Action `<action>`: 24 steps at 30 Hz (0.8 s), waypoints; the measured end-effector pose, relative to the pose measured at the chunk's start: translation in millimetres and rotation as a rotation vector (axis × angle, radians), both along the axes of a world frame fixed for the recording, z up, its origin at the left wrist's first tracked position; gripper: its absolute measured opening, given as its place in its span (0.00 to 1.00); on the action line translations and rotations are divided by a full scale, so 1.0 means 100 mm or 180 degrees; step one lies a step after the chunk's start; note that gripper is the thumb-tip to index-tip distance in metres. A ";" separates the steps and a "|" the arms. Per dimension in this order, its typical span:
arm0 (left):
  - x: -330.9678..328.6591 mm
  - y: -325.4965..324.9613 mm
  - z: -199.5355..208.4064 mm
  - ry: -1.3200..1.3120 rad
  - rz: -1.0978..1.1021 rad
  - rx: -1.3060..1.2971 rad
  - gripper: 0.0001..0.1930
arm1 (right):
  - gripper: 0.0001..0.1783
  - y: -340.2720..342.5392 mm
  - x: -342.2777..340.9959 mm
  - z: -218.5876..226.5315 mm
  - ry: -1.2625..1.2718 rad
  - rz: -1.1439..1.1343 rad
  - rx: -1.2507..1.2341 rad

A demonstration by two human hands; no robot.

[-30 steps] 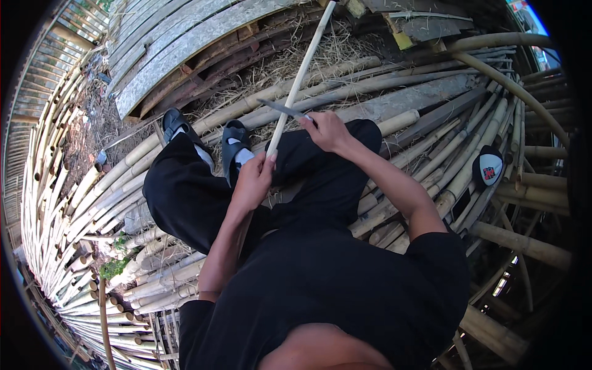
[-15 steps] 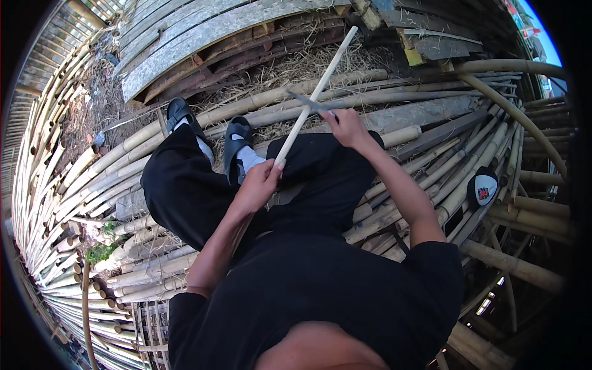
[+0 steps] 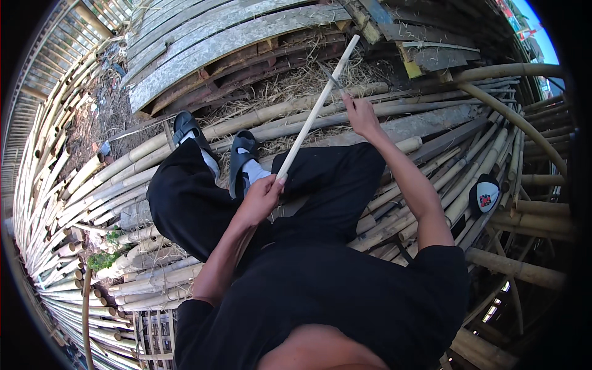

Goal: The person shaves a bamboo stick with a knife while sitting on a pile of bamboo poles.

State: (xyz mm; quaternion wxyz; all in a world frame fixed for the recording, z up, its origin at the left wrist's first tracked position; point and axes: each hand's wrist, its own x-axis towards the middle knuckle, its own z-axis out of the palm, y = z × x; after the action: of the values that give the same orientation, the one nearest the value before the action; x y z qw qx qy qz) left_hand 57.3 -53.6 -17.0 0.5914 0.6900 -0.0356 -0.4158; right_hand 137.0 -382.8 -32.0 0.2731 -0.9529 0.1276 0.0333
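1. Grasping the pale stick (image 3: 308, 126) by its near end: left hand (image 3: 262, 196).
2. Gripping a knife (image 3: 338, 85): right hand (image 3: 362, 115), blade crossing the stick's far part.
3. Slanting far and right, the stick overhangs bamboo poles (image 3: 277, 113).

Of the person's hands, the left hand (image 3: 262, 195) grips the near end of a pale strip (image 3: 310, 123) that slants far and right. The right hand (image 3: 362, 116) holds a knife (image 3: 339, 86), its blade crossing the strip near the far end. Bamboo poles (image 3: 148, 151) lie around; a slatted wooden platform (image 3: 203, 46) stands far left, a black-and-white cap (image 3: 485, 196) right.
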 end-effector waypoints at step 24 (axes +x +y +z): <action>0.02 -0.04 0.05 0.0026 -0.0001 -0.0236 0.17 | 0.36 -0.37 -0.10 -0.45 0.0264 -0.1052 0.1196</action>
State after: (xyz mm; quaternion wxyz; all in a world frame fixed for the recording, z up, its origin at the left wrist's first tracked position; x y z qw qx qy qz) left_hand 59.6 -57.4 -12.2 0.6167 0.6659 -0.0487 -0.4170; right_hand 126.8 -420.2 -76.6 0.4417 -0.8494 0.2844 0.0504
